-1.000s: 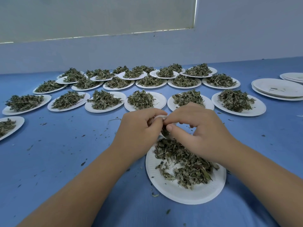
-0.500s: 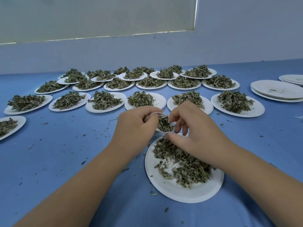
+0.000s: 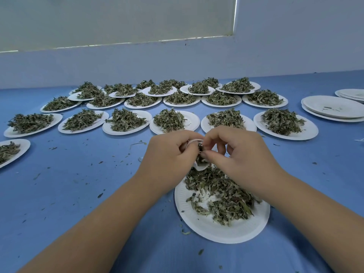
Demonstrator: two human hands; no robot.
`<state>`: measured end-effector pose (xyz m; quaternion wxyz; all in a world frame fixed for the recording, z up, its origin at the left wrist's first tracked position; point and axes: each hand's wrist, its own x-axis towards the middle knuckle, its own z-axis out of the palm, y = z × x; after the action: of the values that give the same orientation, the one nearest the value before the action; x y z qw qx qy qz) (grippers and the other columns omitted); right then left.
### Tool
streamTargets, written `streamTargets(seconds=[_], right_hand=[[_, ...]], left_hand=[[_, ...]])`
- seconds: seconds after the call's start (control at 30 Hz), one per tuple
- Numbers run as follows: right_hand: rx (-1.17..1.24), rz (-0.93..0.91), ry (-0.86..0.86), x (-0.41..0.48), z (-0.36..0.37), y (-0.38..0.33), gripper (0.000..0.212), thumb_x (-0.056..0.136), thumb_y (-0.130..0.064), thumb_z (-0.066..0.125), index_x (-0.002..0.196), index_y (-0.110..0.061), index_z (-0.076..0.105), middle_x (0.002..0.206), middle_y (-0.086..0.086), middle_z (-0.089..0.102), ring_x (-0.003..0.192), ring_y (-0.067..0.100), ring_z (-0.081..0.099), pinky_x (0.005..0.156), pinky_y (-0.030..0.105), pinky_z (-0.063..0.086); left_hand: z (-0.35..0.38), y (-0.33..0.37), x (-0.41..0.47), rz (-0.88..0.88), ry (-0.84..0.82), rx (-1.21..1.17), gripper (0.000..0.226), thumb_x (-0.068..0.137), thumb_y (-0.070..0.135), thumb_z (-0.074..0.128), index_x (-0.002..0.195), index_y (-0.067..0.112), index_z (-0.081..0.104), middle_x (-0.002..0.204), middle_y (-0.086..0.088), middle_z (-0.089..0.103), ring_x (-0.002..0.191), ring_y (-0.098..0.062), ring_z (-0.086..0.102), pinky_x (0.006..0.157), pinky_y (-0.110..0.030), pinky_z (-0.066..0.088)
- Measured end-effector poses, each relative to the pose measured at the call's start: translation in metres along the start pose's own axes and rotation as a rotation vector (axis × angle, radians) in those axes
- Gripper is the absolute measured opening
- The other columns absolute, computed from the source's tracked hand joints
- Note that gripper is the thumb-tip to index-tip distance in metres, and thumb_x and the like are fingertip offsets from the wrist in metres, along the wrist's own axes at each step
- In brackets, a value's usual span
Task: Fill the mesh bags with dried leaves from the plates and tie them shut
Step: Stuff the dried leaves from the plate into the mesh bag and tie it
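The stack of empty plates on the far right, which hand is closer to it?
Right. The right hand is nearer the stack of empty plates; the left hand is farther, beyond the right.

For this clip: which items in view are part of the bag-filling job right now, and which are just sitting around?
In use: left hand and right hand holding the mesh bag; near plate of dried leaves.

Idle: filled plates waiting behind; stacked empty plates; leaf crumbs on the blue table.

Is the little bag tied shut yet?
No. The bag is open at the top: leaves show in its mouth between the left hand and right hand.
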<state>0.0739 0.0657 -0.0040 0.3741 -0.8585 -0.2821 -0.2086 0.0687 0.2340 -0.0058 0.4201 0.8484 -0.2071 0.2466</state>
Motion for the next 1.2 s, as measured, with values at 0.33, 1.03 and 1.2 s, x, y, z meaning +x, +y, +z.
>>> streamTargets(seconds=[0.33,1.03,1.2], right_hand=[[0.212,0.27,-0.036,0.012,-0.002,0.013,0.034,0.065,-0.04,0.077,0.087,-0.027,0.054,0.089,-0.006,0.054,0.063,0.004,0.042,0.058,0.014,0.038],[0.213,0.275,-0.078,0.008,0.004,0.013,0.015,0.068,-0.035,0.065,0.078,-0.031,0.055,0.073,-0.011,0.053,0.06,0.001,0.045,0.055,0.018,0.038],[0.04,0.21,-0.273,0.005,-0.022,0.011,0.033,0.07,-0.064,0.06,0.086,-0.035,0.054,0.079,-0.013,0.055,0.066,0.0,0.05,0.059,0.02,0.041]], left_hand=[[0.003,0.007,-0.005,0.12,-0.002,0.035,0.023,0.086,0.011,0.057,0.097,0.017,0.076,0.05,0.021,0.05,0.049,0.007,0.048,0.049,-0.002,0.028],[0.008,0.01,-0.008,0.305,0.006,0.165,0.023,0.086,0.007,0.06,0.1,0.017,0.075,0.069,0.017,0.064,0.058,0.017,0.045,0.057,0.001,0.029],[-0.01,0.006,-0.001,0.216,0.123,0.208,0.021,0.087,0.007,0.057,0.098,0.012,0.075,0.063,0.023,0.051,0.051,0.006,0.046,0.047,-0.003,0.028]])
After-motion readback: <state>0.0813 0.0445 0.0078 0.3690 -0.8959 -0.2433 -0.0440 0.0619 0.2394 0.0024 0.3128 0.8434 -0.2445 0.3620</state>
